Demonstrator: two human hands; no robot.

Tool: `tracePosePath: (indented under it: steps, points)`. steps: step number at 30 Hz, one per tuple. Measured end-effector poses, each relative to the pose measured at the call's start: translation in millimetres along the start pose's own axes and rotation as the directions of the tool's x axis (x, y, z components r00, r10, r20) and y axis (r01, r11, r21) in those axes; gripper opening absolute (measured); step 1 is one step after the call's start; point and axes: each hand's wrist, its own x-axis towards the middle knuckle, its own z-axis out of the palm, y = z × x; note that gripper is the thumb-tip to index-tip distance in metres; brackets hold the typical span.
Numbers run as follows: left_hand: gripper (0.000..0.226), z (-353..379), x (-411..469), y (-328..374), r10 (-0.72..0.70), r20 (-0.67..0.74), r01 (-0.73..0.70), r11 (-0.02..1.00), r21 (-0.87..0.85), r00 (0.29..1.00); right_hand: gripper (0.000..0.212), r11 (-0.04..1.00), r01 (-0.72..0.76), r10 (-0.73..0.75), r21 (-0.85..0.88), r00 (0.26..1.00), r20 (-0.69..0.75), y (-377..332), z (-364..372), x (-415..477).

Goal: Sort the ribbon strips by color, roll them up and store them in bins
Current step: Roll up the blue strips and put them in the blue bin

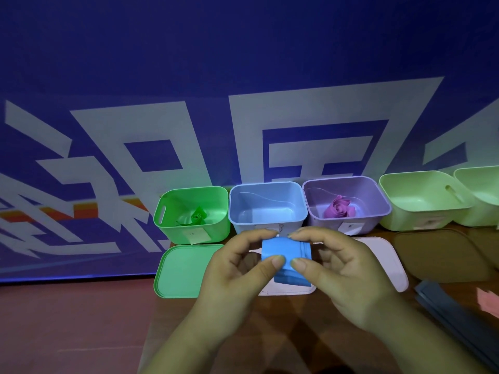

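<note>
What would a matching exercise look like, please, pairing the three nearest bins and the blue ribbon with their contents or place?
Column A
1. green bin
2. blue bin
3. purple bin
4. blue ribbon

Column B
a. pinched by the left hand and right hand
b. holds a purple roll
c. no ribbon inside
d. holds a green roll

Pairs: 1-d, 2-c, 3-b, 4-a

Five bins are counted: green bin [216, 230], blue bin [270, 197], purple bin [318, 197], two pale green bins [415, 197] [483, 184]. Three ribbon rolls are seen: green roll [198, 215], purple roll [340, 207], blue roll [286, 251]. At least four lids [183, 271] [286, 290] [388, 263] [437, 255] are made out. Two hands are shown: left hand [237, 268], right hand [340, 268].
</note>
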Motion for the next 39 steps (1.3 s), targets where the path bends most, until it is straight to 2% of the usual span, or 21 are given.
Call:
tracePosePath:
  steps: [3,7,11,18,24,27,32,34,37,39]
  points:
    - [0.038,2,1,1,-0.008,0.011,0.008,1.0,0.02,1.0,0.027,1.0,0.006,-0.007,-0.029,0.999,-0.039,2,-1,1]
    - [0.032,4,3,0,0.022,0.012,-0.023,0.999,0.022,1.0,0.023,0.995,-0.093,0.094,0.03,0.994,-0.061,6,-1,4]
    - [0.032,2,6,-6,0.137,-0.004,-0.137,0.988,0.067,0.991,0.027,0.958,-0.181,0.208,0.225,0.972,-0.106,11,-1,11]
    - [0.038,-1,19,-11,0.121,0.004,-0.121,0.99,0.076,0.993,0.031,0.875,-0.298,0.334,0.382,0.942,-0.03,20,-4,21]
    - [0.033,2,41,-17,0.062,-0.087,-0.05,0.99,0.132,0.994,0.027,0.899,-0.271,0.313,0.344,0.947,-0.073,35,-8,40]
    - [0.028,5,56,-23,-0.015,-0.14,0.027,0.996,0.085,0.99,0.027,0.921,-0.237,0.285,0.308,0.951,-0.123,44,-13,53]
    - [0.032,6,92,-33,-0.102,-0.138,0.102,0.995,-0.006,0.985,0.025,0.958,-0.192,0.222,0.212,0.967,-0.128,63,-21,87]
    - [0.027,3,113,-42,-0.104,-0.134,0.105,0.994,0.001,0.986,0.028,0.962,-0.184,0.212,0.199,0.969,-0.129,75,-25,106]
    - [0.027,-10,150,-63,-0.061,-0.131,0.083,0.982,0.169,0.989,0.024,0.97,-0.197,0.216,0.142,0.967,-0.133,95,-32,138]
    - [0.028,-21,179,-80,0.021,-0.101,0.02,0.918,0.395,0.995,0.027,0.979,-0.2,0.203,0.038,0.972,-0.12,113,-40,160]
